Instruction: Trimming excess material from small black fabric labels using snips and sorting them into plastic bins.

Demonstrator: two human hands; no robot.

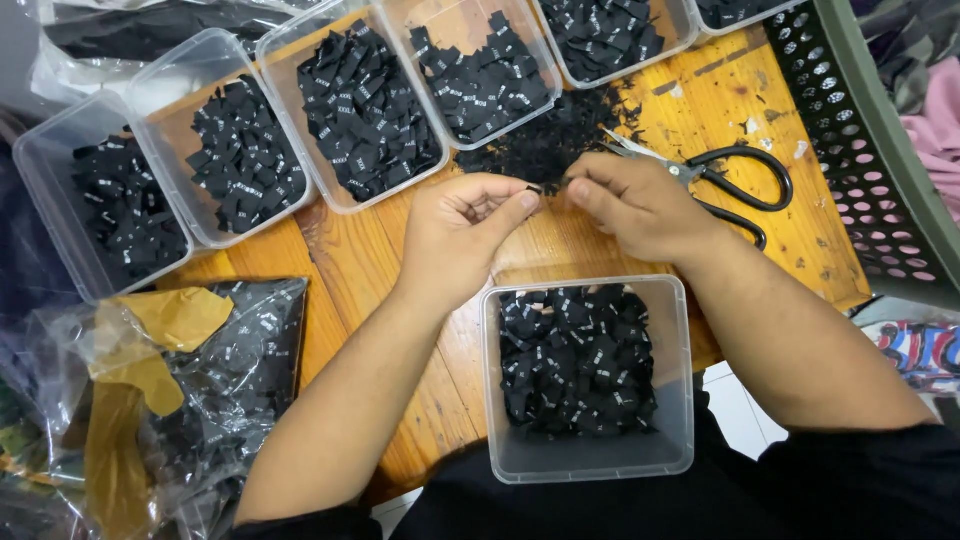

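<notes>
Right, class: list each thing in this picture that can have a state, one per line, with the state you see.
left hand: fingers pinched on a small black label.
right hand: fingers pinched on the same label.
scissors: lying on the wooden table, blades shut.
near tub: lidless, part full of black labels.
far tubs: lidless, holding black labels.
plastic bag: crumpled, labels inside.
green basket: at the table's right edge.

Small black woven labels (577,358) fill clear tub just below both hands; more labels (365,105) in clear tubs above; clear plastic bag (235,385) of them left of left hand (462,232)
</notes>
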